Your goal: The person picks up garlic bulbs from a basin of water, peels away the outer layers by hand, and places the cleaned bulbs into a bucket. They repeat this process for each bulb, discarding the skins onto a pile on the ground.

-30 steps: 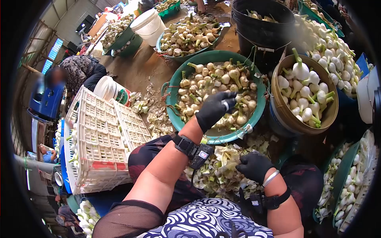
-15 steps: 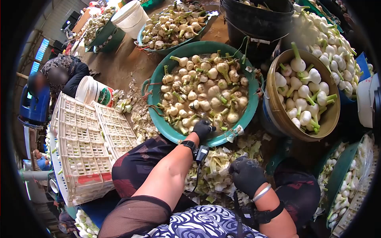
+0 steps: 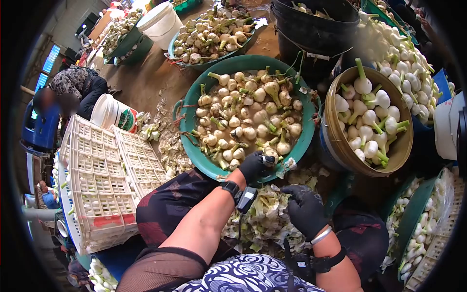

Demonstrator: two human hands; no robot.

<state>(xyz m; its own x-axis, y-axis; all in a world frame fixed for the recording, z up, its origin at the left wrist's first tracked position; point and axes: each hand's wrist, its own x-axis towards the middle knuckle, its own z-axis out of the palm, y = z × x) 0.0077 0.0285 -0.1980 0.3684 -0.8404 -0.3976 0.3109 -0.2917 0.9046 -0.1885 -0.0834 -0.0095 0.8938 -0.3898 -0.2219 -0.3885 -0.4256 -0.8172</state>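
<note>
A round green basin (image 3: 187,146) in front of me holds murky water and many garlic bulbs (image 3: 249,132) with cut stems. My left hand (image 3: 255,166), in a black glove, is at its near rim, fingers curled around what looks like a garlic bulb, mostly hidden; only a pale bit shows at the fingertips. My right hand (image 3: 305,209), gloved too, is above a heap of peeled garlic skins (image 3: 265,209) between my knees. Its thumb and forefinger reach left, apart from each other, and I see nothing between them.
At the right, a tan bucket (image 3: 332,112) holds cleaned garlic, with a large white garlic pile (image 3: 404,63) behind. White plastic crates (image 3: 99,180) stand at the left. Black buckets (image 3: 316,29) and another garlic-filled basin (image 3: 214,61) are farther back. A person (image 3: 80,87) bends at the far left.
My left hand has drawn back slightly to the right from among the bulbs to the basin's rim. My right hand's fingers have loosened from a fist and reach left.
</note>
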